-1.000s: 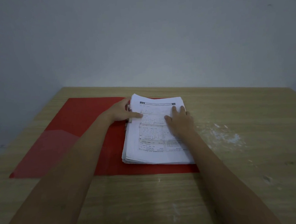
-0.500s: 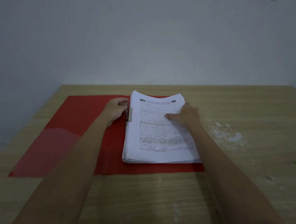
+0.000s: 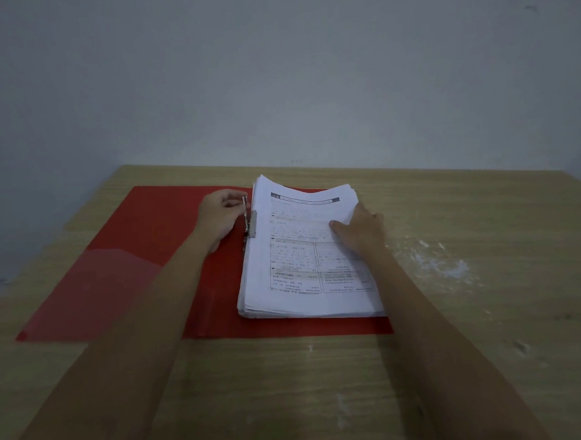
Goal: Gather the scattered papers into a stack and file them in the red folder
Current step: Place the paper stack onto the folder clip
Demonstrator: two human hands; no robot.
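The red folder (image 3: 141,249) lies open and flat on the wooden table. A thick stack of printed white papers (image 3: 302,273) rests on its right half, against the spine. My left hand (image 3: 219,217) sits at the spine with fingertips pinched on the metal clip lever (image 3: 246,215). A flat metal clamp bar (image 3: 253,223) lies over the stack's left edge. My right hand (image 3: 361,229) presses on the right side of the top sheet, fingers spread flat.
The folder's left cover carries a translucent pocket (image 3: 93,293) at its near corner. White powdery smudges (image 3: 438,261) mark the table (image 3: 493,326) right of the stack. A grey wall stands close behind the table's far edge.
My left hand slid off the stack's top left corner to the spine and pinched the clip lever. My right hand shifted rightward to the stack's right edge.
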